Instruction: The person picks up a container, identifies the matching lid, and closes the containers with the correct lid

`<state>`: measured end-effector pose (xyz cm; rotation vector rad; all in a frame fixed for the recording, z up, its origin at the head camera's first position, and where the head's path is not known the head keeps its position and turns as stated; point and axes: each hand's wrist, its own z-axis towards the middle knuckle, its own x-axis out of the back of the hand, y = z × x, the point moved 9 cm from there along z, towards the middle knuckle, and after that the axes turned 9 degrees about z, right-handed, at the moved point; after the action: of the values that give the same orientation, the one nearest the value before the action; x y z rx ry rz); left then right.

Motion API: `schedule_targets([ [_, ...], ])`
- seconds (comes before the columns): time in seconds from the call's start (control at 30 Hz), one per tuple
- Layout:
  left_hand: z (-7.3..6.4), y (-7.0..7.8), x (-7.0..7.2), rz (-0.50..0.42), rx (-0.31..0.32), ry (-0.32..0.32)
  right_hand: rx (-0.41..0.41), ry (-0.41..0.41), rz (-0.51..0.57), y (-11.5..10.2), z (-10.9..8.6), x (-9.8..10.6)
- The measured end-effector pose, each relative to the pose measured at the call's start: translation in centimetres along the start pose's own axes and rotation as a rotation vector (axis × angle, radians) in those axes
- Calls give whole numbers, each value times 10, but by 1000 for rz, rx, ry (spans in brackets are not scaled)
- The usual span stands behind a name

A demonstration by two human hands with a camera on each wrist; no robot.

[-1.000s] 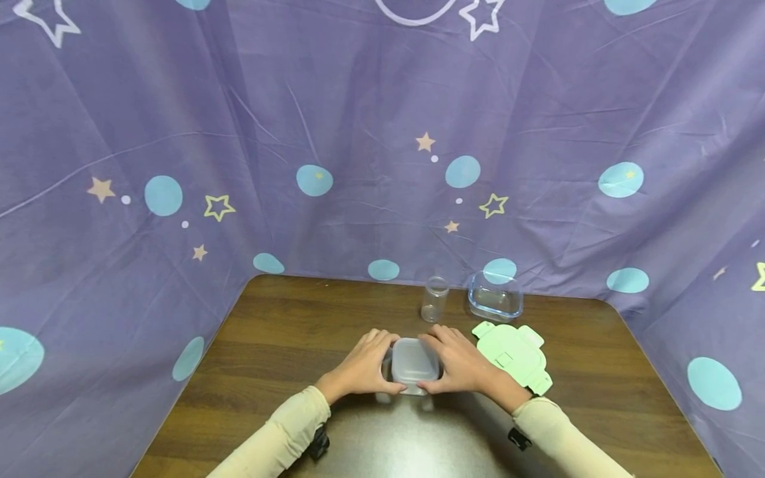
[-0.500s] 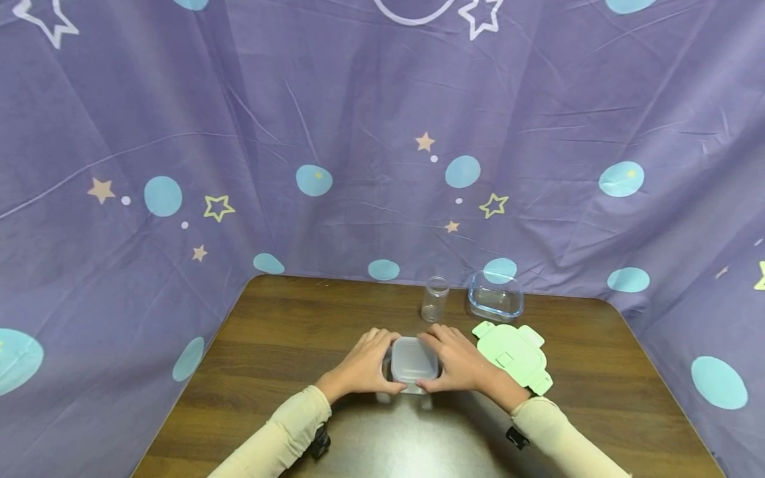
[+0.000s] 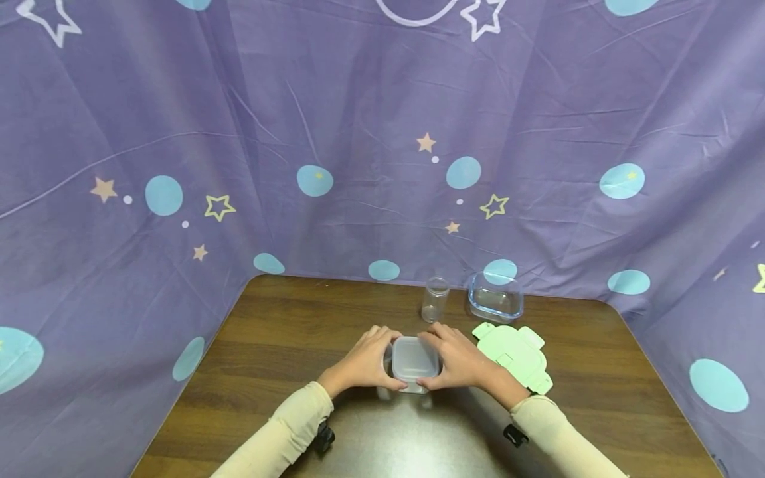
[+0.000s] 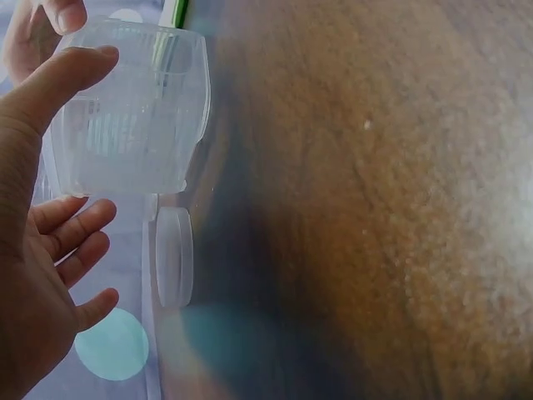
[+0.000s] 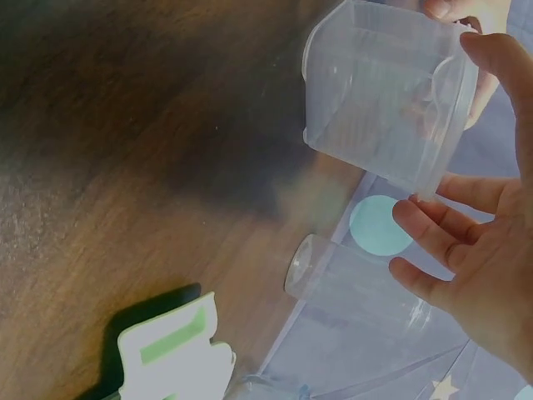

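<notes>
A small translucent plastic food container with a frosted square top stands near the middle of the table. Its clear, ribbed side shows in the left wrist view, the container standing upright on the wood. My left hand holds its left side, thumb at the near edge and fingertips at the far edge. On the opposite side my right hand grips it the same way. In the right wrist view, the right hand has its thumb on the rim and lower fingers spread loosely.
Behind stand a clear cylindrical jar and a rectangular glass dish. A pale green lid with side flaps lies right of my right hand. A flat round translucent piece sits behind the container. A purple curtain surrounds the table.
</notes>
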<state>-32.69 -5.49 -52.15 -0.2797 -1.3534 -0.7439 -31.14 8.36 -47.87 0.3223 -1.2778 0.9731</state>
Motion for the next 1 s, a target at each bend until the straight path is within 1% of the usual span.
schedule_targets([
  [0.23, 2, 2, 1, 9, -21, 29, -19, -6, 23, 2, 0, 0],
  [0.43, 4, 2, 2, 30, -20, 22, -32, -3, 29, 5, 1, -1],
  [0.63, 5, 4, 4, 44, -32, 38, -31, 0, 47, 7, 1, -4],
  [0.83, 3, 4, 0, 25, -14, 3, -31, -1, 56, 8, -1, -8],
  [1.0, 6, 1, 1, 24, -3, 6, -35, 6, 61, 9, 2, -5],
])
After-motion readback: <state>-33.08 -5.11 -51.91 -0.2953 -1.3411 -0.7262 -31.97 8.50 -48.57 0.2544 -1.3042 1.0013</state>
